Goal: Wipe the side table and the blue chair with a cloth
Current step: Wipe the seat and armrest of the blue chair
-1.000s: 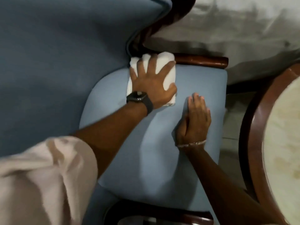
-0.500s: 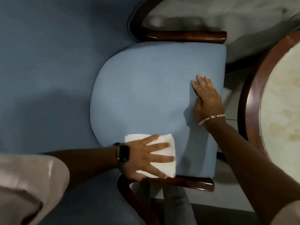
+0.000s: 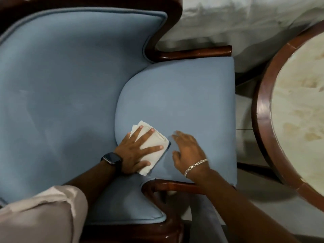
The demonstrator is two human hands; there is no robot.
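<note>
The blue chair fills the left and middle of the head view, with its seat cushion (image 3: 184, 95) and padded backrest (image 3: 61, 85) framed in dark wood. My left hand (image 3: 136, 151), with a black watch on the wrist, presses a folded white cloth (image 3: 154, 146) flat onto the near left part of the seat. My right hand (image 3: 187, 151), wearing a silver bracelet, hovers or rests on the seat just right of the cloth, fingers spread and blurred. The round side table (image 3: 263, 120) with a pale marbled top stands at the right edge.
Dark wooden armrests run along the far side (image 3: 194, 52) and the near side (image 3: 175, 186) of the seat. A whitish wall (image 3: 236, 20) lies behind the chair. A narrow strip of floor (image 3: 243, 137) separates chair and table.
The cloth under my left hand has slid from the near armrest edge back onto the seat. My right hand has moved from the seat's right side to just beside the cloth.
</note>
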